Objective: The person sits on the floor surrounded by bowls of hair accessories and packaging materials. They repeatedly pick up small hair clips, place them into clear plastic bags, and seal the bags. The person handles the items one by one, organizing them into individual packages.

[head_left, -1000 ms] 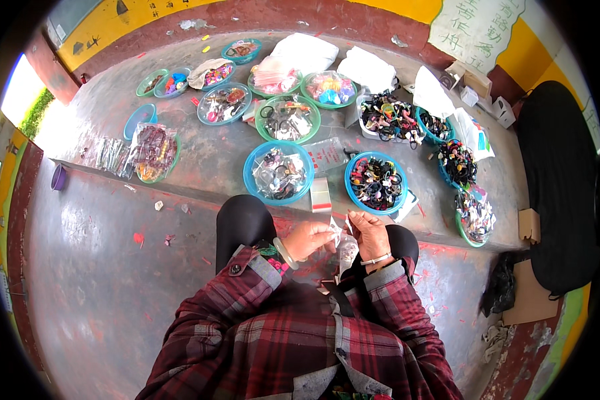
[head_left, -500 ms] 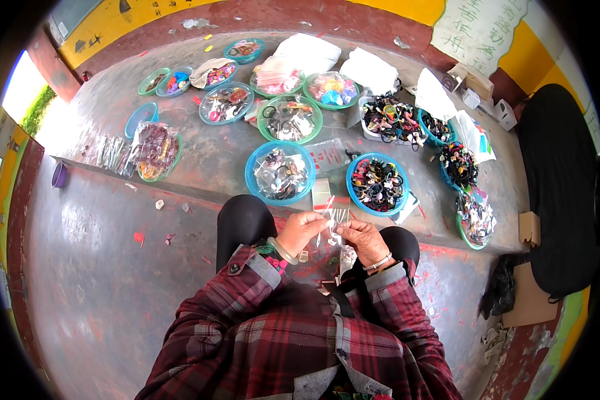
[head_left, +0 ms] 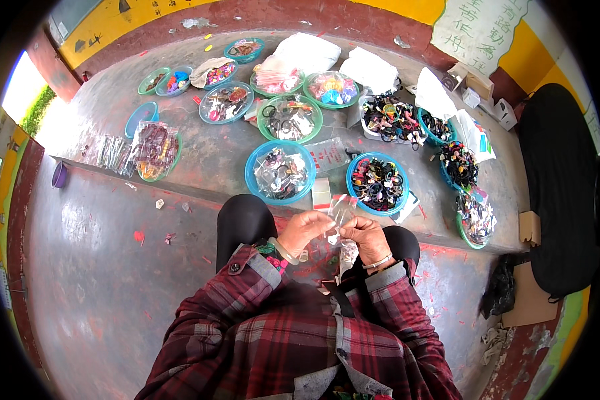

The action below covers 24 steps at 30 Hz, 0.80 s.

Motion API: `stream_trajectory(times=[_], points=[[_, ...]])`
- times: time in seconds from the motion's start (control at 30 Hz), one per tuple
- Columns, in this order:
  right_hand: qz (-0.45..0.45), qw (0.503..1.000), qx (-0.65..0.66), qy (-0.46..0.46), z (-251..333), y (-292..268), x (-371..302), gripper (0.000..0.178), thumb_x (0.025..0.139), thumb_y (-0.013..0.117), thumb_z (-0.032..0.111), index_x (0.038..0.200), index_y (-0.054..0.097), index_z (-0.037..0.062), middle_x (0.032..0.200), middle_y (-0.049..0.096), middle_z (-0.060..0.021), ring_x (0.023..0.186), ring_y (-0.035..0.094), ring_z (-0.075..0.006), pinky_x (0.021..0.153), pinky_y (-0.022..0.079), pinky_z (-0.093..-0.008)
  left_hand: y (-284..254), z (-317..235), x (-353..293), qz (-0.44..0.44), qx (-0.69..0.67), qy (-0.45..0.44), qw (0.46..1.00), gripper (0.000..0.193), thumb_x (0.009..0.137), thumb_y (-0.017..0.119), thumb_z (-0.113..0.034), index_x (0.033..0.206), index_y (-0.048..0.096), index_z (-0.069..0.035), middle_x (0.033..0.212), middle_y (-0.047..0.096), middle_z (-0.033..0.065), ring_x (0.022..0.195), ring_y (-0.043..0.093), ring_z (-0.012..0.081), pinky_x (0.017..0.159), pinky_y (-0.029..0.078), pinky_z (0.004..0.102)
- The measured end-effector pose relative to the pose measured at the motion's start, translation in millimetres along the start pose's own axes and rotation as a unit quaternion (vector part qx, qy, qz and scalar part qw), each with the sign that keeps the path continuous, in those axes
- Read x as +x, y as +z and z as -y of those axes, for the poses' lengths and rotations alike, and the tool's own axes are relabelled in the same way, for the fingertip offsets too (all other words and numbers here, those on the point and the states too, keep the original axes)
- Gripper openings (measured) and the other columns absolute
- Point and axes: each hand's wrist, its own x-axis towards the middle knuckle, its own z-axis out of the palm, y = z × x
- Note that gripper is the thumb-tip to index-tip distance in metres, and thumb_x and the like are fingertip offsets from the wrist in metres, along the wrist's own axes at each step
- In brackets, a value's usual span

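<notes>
Between my knees I hold up a small clear plastic bag with red marks near its top. My left hand pinches its left side, fingertips close together. Opposite it, my right hand is closed on the right side of the bag. Something pale shows low down between the fingers, too small to make out. Just beyond the hands lies a white and red card. Nearest to them are a blue basin of clear packets and another blue basin of dark and coloured hair ties.
More basins stand on the raised concrete ledge, among them a green basin and a white tub of hair ties. White sacks lie behind. A purple bowl sits far left, a cardboard box at right.
The clear bag now stands up above my fingertips, where thin white strips showed before. Both hands stay in nearly the same place, with slightly shifted fingers.
</notes>
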Motion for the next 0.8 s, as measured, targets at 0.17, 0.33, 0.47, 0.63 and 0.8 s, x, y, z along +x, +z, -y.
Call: stream_trajectory(times=[0.17,0.33,0.47,0.63,0.8], points=[[-0.010,0.999,0.013,-0.034,-2.2,-1.3,-0.2,0.009,0.072,0.067,-0.001,0.068,0.059,0.0025,0.067,0.060,-0.0018,0.062,0.053,-0.0088,0.061,0.040,-0.0217,1.5,2.0,1.5,0.052,-0.009,-0.012,0.999,0.015,0.083,0.059,-0.011,0.094,0.058,-0.001,0.089,0.061,0.0016,0.082,0.055,0.0081,0.074,0.043,0.0225],[-0.024,0.999,0.011,-0.036,-3.7,0.7,0.1,0.011,0.071,0.067,-0.001,0.067,0.058,0.0041,0.066,0.059,-0.0007,0.062,0.052,-0.0079,0.061,0.040,-0.0211,2.3,5.2,1.8,0.075,-0.001,-0.035,0.997,0.014,0.082,0.060,-0.007,0.094,0.058,-0.001,0.090,0.061,0.0021,0.081,0.055,0.0079,0.073,0.044,0.0225],[-0.002,1.000,0.006,-0.016,-6.2,-1.4,2.0,0.008,0.073,0.067,0.002,0.072,0.059,0.0041,0.068,0.059,-0.0003,0.063,0.052,-0.0076,0.061,0.040,-0.0211,3.2,5.7,2.4,0.042,0.050,-0.009,0.998,0.011,0.080,0.062,-0.006,0.089,0.060,0.000,0.085,0.061,0.0023,0.077,0.055,0.0072,0.070,0.044,0.0222],[0.001,0.998,-0.032,0.045,-0.8,1.1,0.1,0.006,0.077,0.064,0.008,0.078,0.061,0.0026,0.070,0.060,-0.0012,0.064,0.052,-0.0079,0.061,0.040,-0.0207,-4.3,5.0,3.7,-0.012,-0.020,-0.029,0.999,0.009,0.079,0.062,-0.005,0.087,0.061,-0.001,0.080,0.061,0.0012,0.071,0.054,0.0061,0.066,0.043,0.0209],[0.020,0.999,-0.029,0.039,-8.2,-4.7,3.2,0.005,0.078,0.063,0.006,0.080,0.060,0.0017,0.073,0.060,-0.0026,0.064,0.053,-0.0087,0.061,0.040,-0.0207,0.6,1.1,1.7,-0.024,-0.016,-0.017,0.999,0.009,0.079,0.062,-0.006,0.087,0.061,-0.001,0.079,0.060,0.0007,0.072,0.053,0.0059,0.066,0.042,0.0203]])
